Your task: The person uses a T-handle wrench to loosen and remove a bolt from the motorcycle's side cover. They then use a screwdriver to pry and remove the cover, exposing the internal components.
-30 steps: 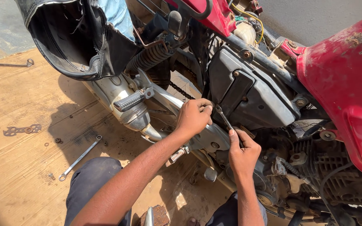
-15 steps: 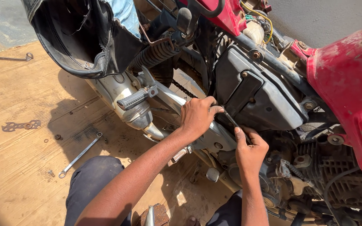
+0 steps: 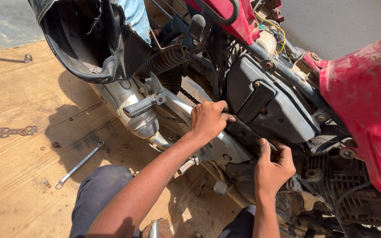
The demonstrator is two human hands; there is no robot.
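Hands point(image 3: 208, 119) point(image 3: 273, 169) seemingly on black tool point(image 3: 248, 131)

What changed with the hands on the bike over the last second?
The left hand stays clamped on the near end of the thin dark tool below the black side cover. The right hand has opened its grip a little, and its thumb now lies along the tool's far end. The spanner on the wooden floor has not moved.
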